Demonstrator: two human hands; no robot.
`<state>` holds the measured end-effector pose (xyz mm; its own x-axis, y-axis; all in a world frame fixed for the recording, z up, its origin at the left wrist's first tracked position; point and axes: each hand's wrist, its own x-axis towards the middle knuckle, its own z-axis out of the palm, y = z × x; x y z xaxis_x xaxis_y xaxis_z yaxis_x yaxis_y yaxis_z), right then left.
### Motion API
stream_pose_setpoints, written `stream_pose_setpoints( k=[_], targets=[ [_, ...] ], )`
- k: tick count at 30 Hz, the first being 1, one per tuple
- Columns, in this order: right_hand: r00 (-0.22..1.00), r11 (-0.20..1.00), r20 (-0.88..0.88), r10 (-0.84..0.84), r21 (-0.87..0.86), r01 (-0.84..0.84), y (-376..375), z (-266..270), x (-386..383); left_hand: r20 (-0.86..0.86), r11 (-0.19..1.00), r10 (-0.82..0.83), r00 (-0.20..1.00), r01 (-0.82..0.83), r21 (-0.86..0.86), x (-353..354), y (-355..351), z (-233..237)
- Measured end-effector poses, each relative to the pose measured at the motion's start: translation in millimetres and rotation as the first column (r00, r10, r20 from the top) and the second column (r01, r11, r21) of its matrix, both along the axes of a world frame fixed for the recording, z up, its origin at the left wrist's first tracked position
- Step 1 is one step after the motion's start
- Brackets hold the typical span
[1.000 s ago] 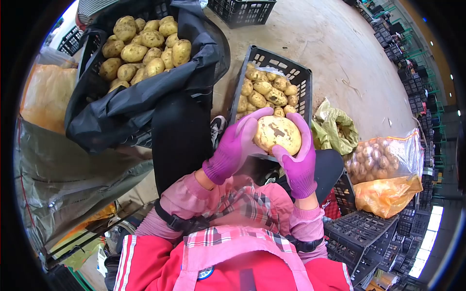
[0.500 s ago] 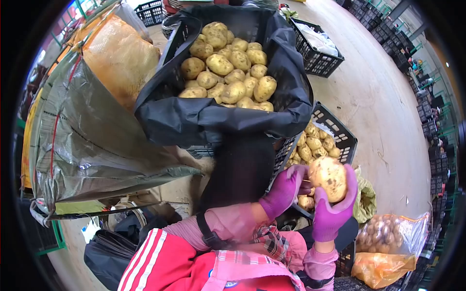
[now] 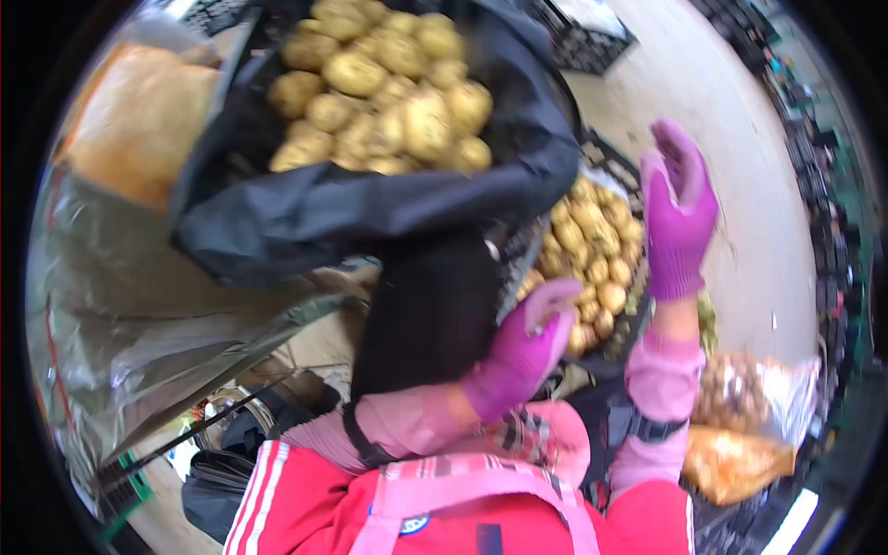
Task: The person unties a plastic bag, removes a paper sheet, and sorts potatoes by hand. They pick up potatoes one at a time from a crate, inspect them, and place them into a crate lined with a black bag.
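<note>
My left hand (image 3: 525, 350), in a purple glove, is near the lower left side of the crate of smaller potatoes (image 3: 597, 236). Its fingers are bent with a gap between thumb and fingers, and nothing shows in it. Gloved in purple too, my right hand (image 3: 680, 208) is raised beyond the right side of that crate, fingers curved and apart, holding nothing. Larger potatoes (image 3: 356, 74) fill a crate lined with dark cloth (image 3: 370, 208) at the upper left. A big pale potato (image 3: 427, 125) lies on top at its near right part.
A clear bag of small potatoes (image 3: 731, 393) and an orange bag (image 3: 735, 462) lie at the lower right. Green-grey sheeting (image 3: 139, 314) hangs at the left. Another black crate (image 3: 592, 48) stands at the top, with stacked crates along the far right.
The big potato has left my right hand, and a similar one now tops the lined crate. My right hand has risen and opened; my left has shifted slightly left. The view has shifted.
</note>
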<state>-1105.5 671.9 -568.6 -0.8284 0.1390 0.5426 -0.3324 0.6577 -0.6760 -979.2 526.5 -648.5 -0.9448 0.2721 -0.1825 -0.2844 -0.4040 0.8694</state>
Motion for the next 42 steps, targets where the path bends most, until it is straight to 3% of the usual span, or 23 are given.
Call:
stream_pose_setpoints(
  k=[2,4,5,6,7,10,12,13,14,15,16,18,19,21,25,28,30,32,34,36,38,41,42],
  targets=[
    [0.959,0.999,0.280,-0.034,0.003,0.035,65,-51,3,-0.003,0.992,-0.113,0.994,0.113,-0.060,-1,-5,9],
    [0.835,0.929,0.500,-0.232,0.367,0.038,136,-150,12,0.054,0.970,-0.212,0.976,0.217,-0.110,-3,-2,12],
    [0.674,0.976,0.713,-0.194,0.212,0.057,139,-176,24,0.043,0.969,-0.226,0.973,0.229,-0.090,-3,-1,9],
    [0.521,0.955,0.811,-0.267,0.296,0.029,137,-197,31,0.032,0.969,-0.234,0.972,0.236,-0.073,-3,1,6],
    [0.466,0.941,0.834,-0.297,0.339,-0.007,145,-241,37,0.071,0.970,-0.230,0.971,0.234,-0.064,-4,4,6],
    [0.167,0.902,0.908,-0.384,0.407,-0.140,109,-272,37,0.173,0.970,-0.217,0.961,0.231,-0.069,-4,8,5],
    [0.208,0.802,0.800,-0.563,0.590,-0.098,93,-287,42,0.194,0.964,-0.224,0.955,0.246,-0.099,-6,9,2],
    [0.202,0.804,0.798,-0.567,0.590,-0.072,104,-290,54,0.205,0.959,-0.250,0.946,0.272,-0.083,-4,13,5],
    [0.247,0.831,0.818,-0.520,0.551,-0.074,108,-304,38,0.202,0.963,-0.215,0.955,0.242,-0.120,-11,12,7],
    [0.224,0.874,0.867,-0.446,0.475,-0.100,125,-312,36,0.155,0.968,-0.204,0.967,0.223,-0.116,-10,13,2],
    [0.177,0.892,0.912,-0.369,0.402,-0.208,141,-312,33,0.236,0.966,-0.231,0.944,0.251,-0.056,-13,13,5],
    [0.095,0.920,0.960,-0.264,0.280,-0.275,171,-347,45,0.123,0.974,-0.215,0.969,0.222,-0.045,-7,20,-12],
    [0.118,0.957,0.975,-0.188,0.209,-0.201,165,-349,53,0.206,0.960,-0.271,0.940,0.278,-0.005,-12,20,-4],
    [0.187,0.996,0.980,-0.063,0.073,-0.043,166,-346,60,0.141,0.958,-0.280,0.950,0.285,-0.021,-7,24,-13],
    [0.170,1.000,0.985,-0.009,0.012,-0.016,171,-326,53,0.151,0.958,-0.278,0.948,0.285,-0.027,-7,15,-12],
    [0.538,0.953,0.835,0.117,-0.247,0.176,151,-291,60,0.114,0.982,-0.174,0.978,0.181,-0.050,2,15,-20],
    [0.748,0.869,0.628,0.214,-0.472,0.148,108,-206,70,0.018,0.981,-0.141,0.990,0.142,-0.130,5,17,-17],
    [0.717,0.880,0.657,0.232,-0.456,0.132,83,-128,85,0.008,0.981,-0.109,0.994,0.109,-0.161,11,22,-17],
    [0.748,0.853,0.622,0.231,-0.500,0.151,68,-97,106,0.191,0.981,-0.152,0.970,0.171,-0.089,9,22,-8],
    [0.814,0.793,0.532,0.235,-0.589,0.156,58,-86,127,0.274,0.958,-0.282,0.920,0.254,0.133,9,22,-15],
    [0.868,0.545,0.401,0.294,-0.816,0.192,32,-74,143,0.397,0.909,-0.413,0.820,0.341,0.241,7,19,-1],
    [0.897,0.791,0.391,0.205,-0.606,0.084,26,-68,154,0.417,0.861,-0.491,0.765,0.356,0.362,-1,13,6],
    [0.903,0.854,0.398,0.162,-0.515,0.074,28,-68,158,0.381,0.879,-0.459,0.803,0.348,0.326,-1,13,8]
  ],
)
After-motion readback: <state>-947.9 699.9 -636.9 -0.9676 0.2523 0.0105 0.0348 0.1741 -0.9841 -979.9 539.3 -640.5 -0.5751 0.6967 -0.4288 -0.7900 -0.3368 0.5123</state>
